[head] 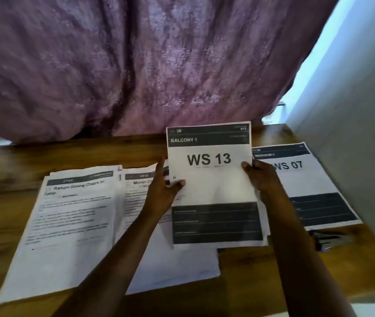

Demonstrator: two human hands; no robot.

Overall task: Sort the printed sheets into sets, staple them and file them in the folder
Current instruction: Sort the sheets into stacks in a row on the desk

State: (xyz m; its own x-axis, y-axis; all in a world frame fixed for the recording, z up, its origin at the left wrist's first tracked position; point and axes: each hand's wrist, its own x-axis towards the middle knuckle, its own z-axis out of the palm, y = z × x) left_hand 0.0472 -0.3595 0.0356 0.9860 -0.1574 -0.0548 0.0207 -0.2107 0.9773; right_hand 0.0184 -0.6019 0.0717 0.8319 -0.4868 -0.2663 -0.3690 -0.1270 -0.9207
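Bare wooden table near you, its right edge by the wall | your left hand and right hand each grip a side of the WS 13 sheet, lifted | other sheets lie flat | purple curtain behind

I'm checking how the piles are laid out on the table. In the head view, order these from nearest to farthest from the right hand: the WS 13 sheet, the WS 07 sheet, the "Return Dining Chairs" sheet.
1. WS 13 sheet: held by the right hand at its right edge.
2. WS 07 sheet: just right of that hand, flat on the table.
3. "Return Dining Chairs" sheet: far left, beyond the left hand.
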